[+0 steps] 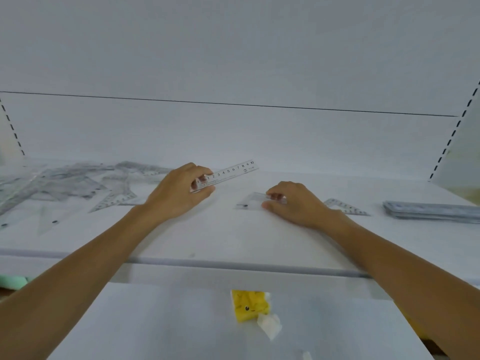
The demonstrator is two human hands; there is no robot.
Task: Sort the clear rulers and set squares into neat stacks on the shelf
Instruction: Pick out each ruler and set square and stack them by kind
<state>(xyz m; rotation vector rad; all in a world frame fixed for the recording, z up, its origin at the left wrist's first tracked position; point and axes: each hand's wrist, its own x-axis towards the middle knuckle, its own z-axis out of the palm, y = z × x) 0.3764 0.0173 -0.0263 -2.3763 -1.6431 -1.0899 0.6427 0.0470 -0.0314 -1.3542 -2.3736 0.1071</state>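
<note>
My left hand (181, 190) pinches one end of a short clear ruler (230, 171), lifted slightly above the white shelf (207, 229), its numbered edge pointing up and right. My right hand (293, 202) grips the right end of a small clear ruler or set square (250, 201) that lies on the shelf. A loose heap of clear rulers and set squares (78, 183) is spread over the shelf's left side. Just right of my right wrist lies a clear set square (345, 206). At the far right sits a neat stack of clear rulers (431, 213).
The shelf's back wall (233, 131) rises behind the hands, with slotted uprights at both sides. Below the front edge (233, 266) lies a lower white surface with a yellow packet (249, 305) and a crumpled white scrap (270, 326). Something pale green (13, 280) shows at lower left.
</note>
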